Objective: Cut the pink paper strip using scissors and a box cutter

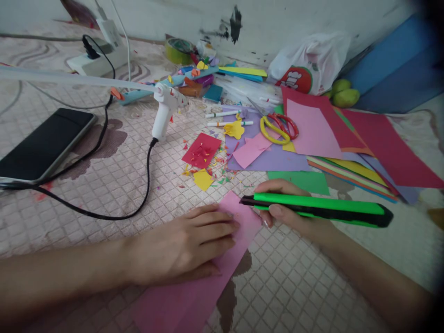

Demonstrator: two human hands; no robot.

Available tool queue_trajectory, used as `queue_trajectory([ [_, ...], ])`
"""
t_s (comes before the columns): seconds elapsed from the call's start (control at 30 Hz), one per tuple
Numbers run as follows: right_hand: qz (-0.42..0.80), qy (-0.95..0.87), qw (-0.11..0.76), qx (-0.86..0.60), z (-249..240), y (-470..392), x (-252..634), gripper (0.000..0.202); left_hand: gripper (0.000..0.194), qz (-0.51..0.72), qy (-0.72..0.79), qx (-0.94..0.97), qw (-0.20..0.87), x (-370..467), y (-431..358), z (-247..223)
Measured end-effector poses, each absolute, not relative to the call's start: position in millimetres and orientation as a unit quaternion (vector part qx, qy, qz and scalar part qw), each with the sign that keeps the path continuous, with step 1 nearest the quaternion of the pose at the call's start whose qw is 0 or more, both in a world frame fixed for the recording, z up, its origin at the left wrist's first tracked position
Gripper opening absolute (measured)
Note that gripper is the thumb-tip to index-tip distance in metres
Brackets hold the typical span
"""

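A long pink paper strip (194, 300) lies slanted on the patterned tablecloth. Flat on top of it rests my left hand (194, 245), fingers stretched out and pressing the paper. My right hand (284, 199) is closed around a green and black utility knife (319, 208). The knife's dark tip points left, over the far end of the pink strip; whether it touches the paper I cannot tell. Just beyond the strip lie a small yellow paper piece (203, 179) and a red paper square (201, 151) with tiny scraps on it.
A white glue gun (164, 113) with a black cord stands left of centre, near a phone (48, 143). Scissors (277, 129) lie on purple paper (277, 158). Stacked coloured papers (357, 173), a plastic bag (308, 64) and green fruit (345, 95) are at the right.
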State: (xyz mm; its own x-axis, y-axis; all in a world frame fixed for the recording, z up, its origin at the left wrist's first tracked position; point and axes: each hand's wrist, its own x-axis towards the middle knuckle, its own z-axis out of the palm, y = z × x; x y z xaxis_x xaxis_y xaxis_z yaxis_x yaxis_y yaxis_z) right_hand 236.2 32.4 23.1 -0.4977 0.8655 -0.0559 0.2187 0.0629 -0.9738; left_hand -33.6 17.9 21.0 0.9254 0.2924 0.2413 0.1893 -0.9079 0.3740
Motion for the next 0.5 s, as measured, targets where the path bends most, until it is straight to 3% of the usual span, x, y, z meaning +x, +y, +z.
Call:
queue_trajectory([
  [0.13, 0.527, -0.711, 0.26, -0.387, 27, 40, 235, 0.023, 0.035, 0.145, 0.123, 0.967, 0.171, -34, 17, 21],
  [0.27, 0.456, -0.764, 0.274, -0.364, 26, 47, 234, 0.022, 0.035, 0.149, 0.121, 0.966, 0.172, -34, 17, 21],
  [0.5, 0.444, -0.789, 0.275, -0.323, 18, 50, 235, 0.025, 0.035, 0.155, 0.123, 0.966, 0.168, -35, 17, 20],
])
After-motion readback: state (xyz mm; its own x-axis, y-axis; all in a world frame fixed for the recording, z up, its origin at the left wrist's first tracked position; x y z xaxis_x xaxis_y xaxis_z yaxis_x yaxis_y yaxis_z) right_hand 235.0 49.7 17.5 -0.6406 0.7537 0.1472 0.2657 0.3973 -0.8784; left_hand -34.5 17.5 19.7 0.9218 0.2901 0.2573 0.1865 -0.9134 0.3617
